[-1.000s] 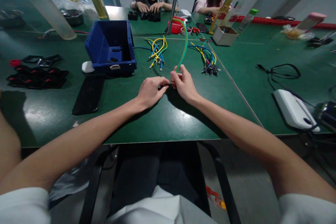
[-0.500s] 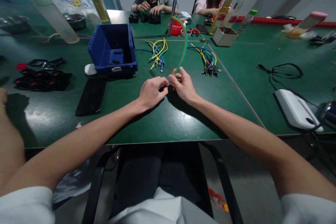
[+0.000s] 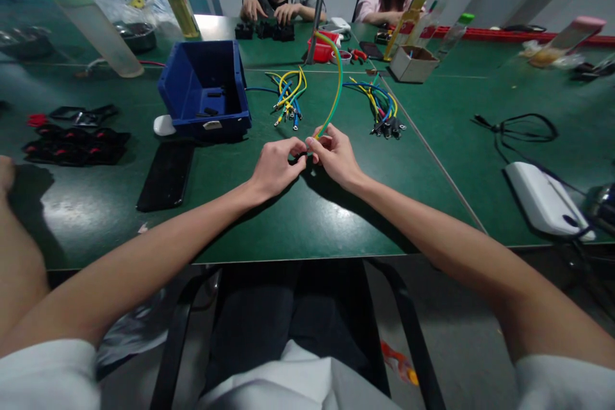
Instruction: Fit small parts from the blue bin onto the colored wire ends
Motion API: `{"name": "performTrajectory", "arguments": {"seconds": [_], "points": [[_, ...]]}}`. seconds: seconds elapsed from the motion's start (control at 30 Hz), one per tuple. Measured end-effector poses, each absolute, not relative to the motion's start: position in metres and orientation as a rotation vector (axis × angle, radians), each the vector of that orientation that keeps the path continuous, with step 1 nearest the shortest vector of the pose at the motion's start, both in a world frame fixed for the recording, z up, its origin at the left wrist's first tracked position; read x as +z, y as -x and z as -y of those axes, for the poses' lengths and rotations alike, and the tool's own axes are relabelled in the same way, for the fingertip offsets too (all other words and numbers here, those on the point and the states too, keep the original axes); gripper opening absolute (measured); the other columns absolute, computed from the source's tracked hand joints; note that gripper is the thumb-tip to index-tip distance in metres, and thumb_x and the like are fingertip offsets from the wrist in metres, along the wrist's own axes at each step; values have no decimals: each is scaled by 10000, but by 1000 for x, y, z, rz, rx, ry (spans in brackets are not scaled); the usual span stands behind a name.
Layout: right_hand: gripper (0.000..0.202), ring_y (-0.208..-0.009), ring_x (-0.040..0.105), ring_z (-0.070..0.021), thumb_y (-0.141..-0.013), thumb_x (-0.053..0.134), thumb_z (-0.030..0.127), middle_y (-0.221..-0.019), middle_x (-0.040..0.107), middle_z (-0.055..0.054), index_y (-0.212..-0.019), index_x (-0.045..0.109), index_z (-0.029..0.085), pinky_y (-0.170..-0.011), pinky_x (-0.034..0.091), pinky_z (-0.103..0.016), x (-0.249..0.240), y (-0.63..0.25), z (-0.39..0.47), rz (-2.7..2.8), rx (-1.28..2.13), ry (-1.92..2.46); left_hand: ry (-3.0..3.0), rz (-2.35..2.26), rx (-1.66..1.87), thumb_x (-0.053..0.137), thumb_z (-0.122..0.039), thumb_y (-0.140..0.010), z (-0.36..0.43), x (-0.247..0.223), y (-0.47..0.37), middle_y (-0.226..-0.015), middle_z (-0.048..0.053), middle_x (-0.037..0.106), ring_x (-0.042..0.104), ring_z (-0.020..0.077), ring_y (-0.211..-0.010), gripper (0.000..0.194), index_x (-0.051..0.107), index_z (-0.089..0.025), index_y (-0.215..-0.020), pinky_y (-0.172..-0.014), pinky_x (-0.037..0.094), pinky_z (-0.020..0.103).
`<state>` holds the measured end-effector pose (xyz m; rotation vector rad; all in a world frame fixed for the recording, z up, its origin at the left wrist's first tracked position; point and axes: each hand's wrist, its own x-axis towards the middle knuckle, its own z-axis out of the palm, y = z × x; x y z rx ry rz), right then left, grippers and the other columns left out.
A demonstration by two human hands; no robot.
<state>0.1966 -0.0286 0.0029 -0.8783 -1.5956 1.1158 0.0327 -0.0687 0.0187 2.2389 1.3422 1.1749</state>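
I hold a green-and-yellow wire (image 3: 339, 83) in my right hand (image 3: 339, 157), thumb and fingers closed around its near end, while the rest of it arches up and away over the green table (image 3: 307, 237). My left hand (image 3: 276, 163) is just beside it, thumb and forefinger curled almost together on a small black piece (image 3: 302, 155) (my own fingers hide most of it, so I cannot tell whether it touches the wire). My two sets of fingertips are very near each other, above the bare table in front of me.

Beyond my left hand lies a bundle of yellow and blue wires (image 3: 289, 93) with metal ends towards me. Beyond my right hand lies a second bundle (image 3: 379, 102), with black sleeves and metal rings at its near ends. A blue bin (image 3: 202, 64) stands to the left, open towards me, with a few short black pieces (image 3: 216, 93) inside. In front of it lies a flat black slab (image 3: 166, 176). Across from me, a co-worker's hands (image 3: 287, 13) rest on black blocks (image 3: 275, 31).
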Motion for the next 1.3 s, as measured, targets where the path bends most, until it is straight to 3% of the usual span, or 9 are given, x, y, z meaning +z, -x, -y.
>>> {"name": "performTrajectory", "arguments": {"seconds": [0.27, 1.3], "points": [[437, -538, 516, -85, -719, 779, 531, -668, 586, 45, -867, 519, 213, -512, 429, -227, 10, -193, 31, 1467, 1213, 872, -2158, -1396, 1218, 625, -205, -810, 69, 21, -32, -789, 28, 729, 659, 151, -707, 76, 678, -165, -846, -736, 527, 281], [414, -521, 503, -97, -588, 873, 503, -624, 631, -15, -752, 724, 153, -448, 380, -226, 21, -200, 35, 1499, 1233, 972, -2159, -1439, 1398, 657, -192, -780, 68, 19, -28, -794, 18, 740, 631, 141, -687, 68, 723, -192, -798, -670, 507, 270]]}}
